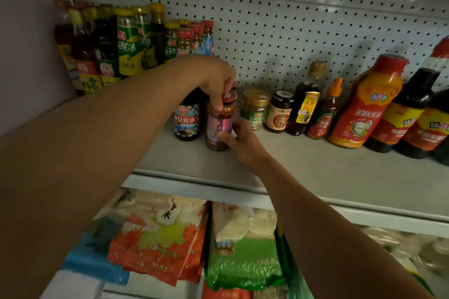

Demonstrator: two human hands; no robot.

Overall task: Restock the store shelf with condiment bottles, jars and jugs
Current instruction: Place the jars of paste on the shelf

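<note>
A glass jar [218,126] with a red lid and a purple label stands upright on the grey shelf [303,167]. My left hand [216,80] reaches over from the left and pinches the jar at its lid and neck. My right hand [243,143] holds the jar's lower right side, thumb across the label. Just left of the jar stands a dark bottle [187,119] with a blue checked label. To its right sit a gold-lidded jar [255,109] and a black-lidded jar [279,111].
Tall bottles with yellow and red caps [126,43] crowd the shelf's back left corner. A row of sauce bottles [364,104] runs along the right. A pegboard wall [291,19] backs the shelf. Bagged rice [170,238] lies on the level below.
</note>
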